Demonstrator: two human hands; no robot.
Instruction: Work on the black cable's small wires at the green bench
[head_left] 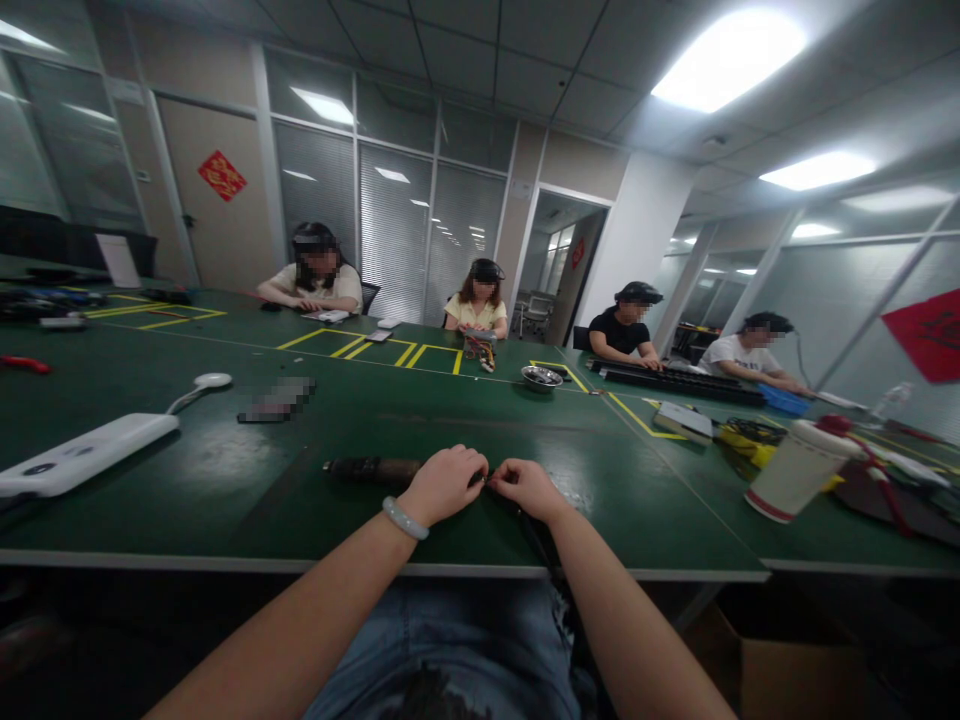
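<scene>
A dark, slim cylindrical tool [375, 470], shaped like an electric screwdriver, lies on the green table with its small metal tip toward the left. My left hand [448, 478] closes over its right end, hiding that part; a pale bangle is on the wrist. Right beside it, the thumb and fingers of my right hand [525, 486] pinch together at the end of a black cord [534, 535]. The cord runs from under this hand down over the table's front edge. Between the fingertips of both hands is a small dark piece, too small to make out.
On the left lie a white power strip [97, 455] and a blurred flat object [277, 400]. A metal bowl [541, 378] stands ahead. To the right are a paper cup [795, 470], a white box [684, 422] and yellow-black cables [750, 440]. Several people sit across the table.
</scene>
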